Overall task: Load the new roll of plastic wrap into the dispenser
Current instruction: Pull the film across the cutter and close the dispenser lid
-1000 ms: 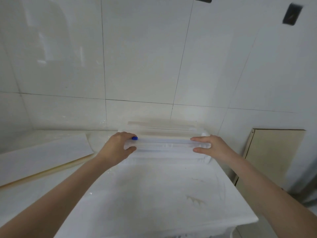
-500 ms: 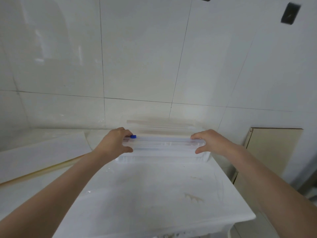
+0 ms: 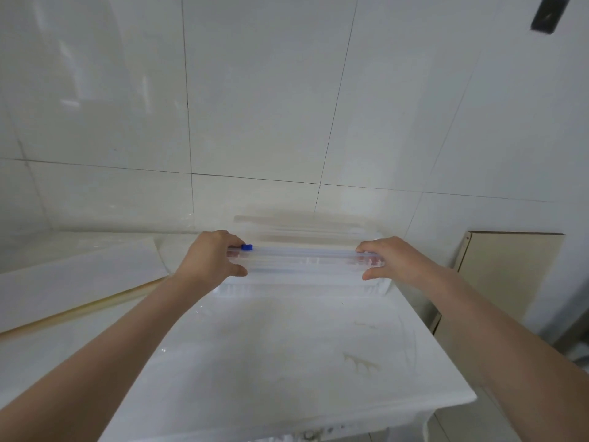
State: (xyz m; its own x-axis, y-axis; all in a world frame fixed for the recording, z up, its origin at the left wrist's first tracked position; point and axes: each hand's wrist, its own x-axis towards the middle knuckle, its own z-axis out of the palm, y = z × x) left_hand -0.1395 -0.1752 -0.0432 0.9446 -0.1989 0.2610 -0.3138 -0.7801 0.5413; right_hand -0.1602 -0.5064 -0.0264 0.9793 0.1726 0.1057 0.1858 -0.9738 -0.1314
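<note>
No readable text, label, brand name, number or sign appears anywhere: the clear dispenser (image 3: pixel 304 266), the white surface (image 3: pixel 287 362) and the tiled wall (image 3: pixel 255 106) all show blank, unmarked faces.

Looks like a home kitchen or utility corner: glossy white wall tiles (image 3: pixel 255 90), white counter (image 3: pixel 287 346), beige cabinet panel (image 3: pixel 510 275) far right.
</note>
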